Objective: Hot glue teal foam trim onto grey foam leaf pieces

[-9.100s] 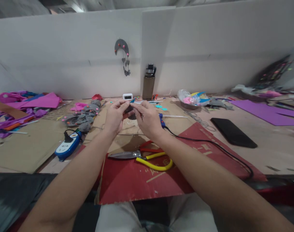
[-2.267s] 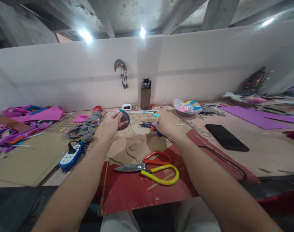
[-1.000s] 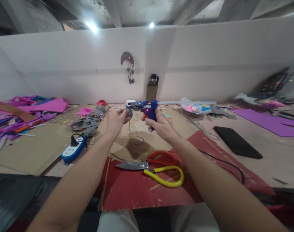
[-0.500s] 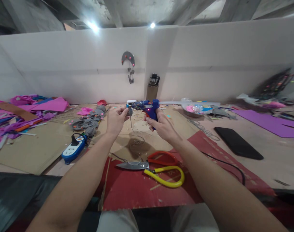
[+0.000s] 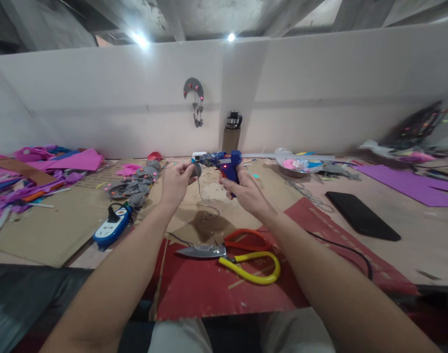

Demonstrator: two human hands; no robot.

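Note:
My right hand (image 5: 245, 190) grips a blue glue gun (image 5: 224, 161) with a small red light on its side. Its nozzle points left at a small grey felt piece (image 5: 197, 170), which my left hand (image 5: 175, 182) pinches just above the table. A thin grey string (image 5: 201, 196) hangs from the piece down to the cardboard. The gun's black cord (image 5: 341, 247) trails right across the red card.
Scissors (image 5: 242, 252) with red and yellow handles lie on red card (image 5: 209, 289) in front of me. A blue power strip (image 5: 111, 226), grey felt pieces (image 5: 135, 184), a black phone (image 5: 361, 221), a brown bottle (image 5: 231, 133), a bowl of scraps (image 5: 297, 164) and purple sheets (image 5: 422, 184) surround the workspace.
Earlier both hands worked the grey piece, then my right hand reached for the glue gun and lifted it. Over the last second the nozzle stays by the piece, barely moving.

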